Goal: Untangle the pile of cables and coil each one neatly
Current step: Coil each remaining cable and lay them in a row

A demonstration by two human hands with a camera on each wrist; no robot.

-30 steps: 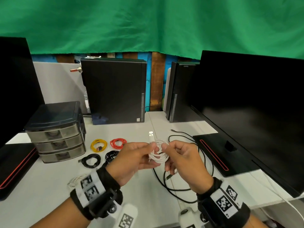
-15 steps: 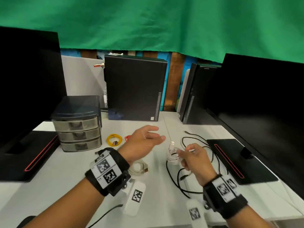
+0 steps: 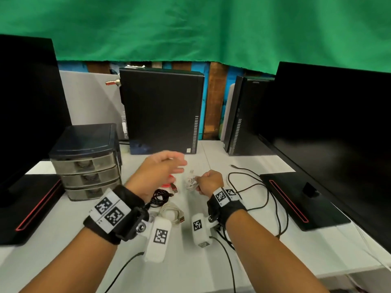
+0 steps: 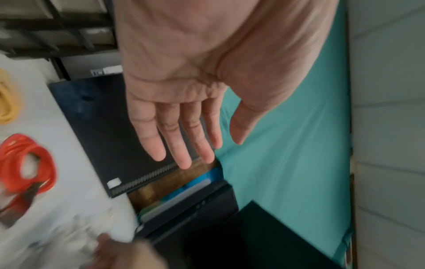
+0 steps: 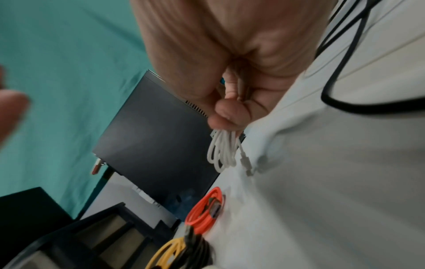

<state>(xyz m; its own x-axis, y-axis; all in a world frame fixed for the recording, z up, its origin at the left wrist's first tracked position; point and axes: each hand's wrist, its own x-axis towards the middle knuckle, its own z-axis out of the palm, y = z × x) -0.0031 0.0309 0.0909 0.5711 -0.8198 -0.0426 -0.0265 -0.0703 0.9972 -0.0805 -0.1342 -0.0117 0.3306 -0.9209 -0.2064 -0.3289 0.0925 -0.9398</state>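
Observation:
My right hand (image 3: 208, 181) pinches a small coiled white cable (image 3: 191, 182) (image 5: 222, 151) just above the table, its plug hanging down to the surface. My left hand (image 3: 163, 168) (image 4: 184, 131) hovers above the table with straight fingers and holds nothing. Below it lie a red coil (image 3: 172, 185) (image 4: 27, 163), a black coil (image 3: 160, 197) and a beige coil (image 3: 171, 213). A yellow coil (image 5: 168, 254) (image 4: 8, 98) lies further left. A long loose black cable (image 3: 262, 191) (image 5: 340, 87) sprawls to the right of my right hand.
A small drawer unit (image 3: 86, 161) stands at the left. Two black computer cases (image 3: 163, 111) (image 3: 243, 115) stand at the back. Monitors with black bases (image 3: 304, 199) flank both sides. A thin black wire (image 3: 228, 261) runs toward the front table edge.
My left hand let go of the white coil and moved up and left, fingers straightened. The right hand keeps the coil and lowers it toward the table.

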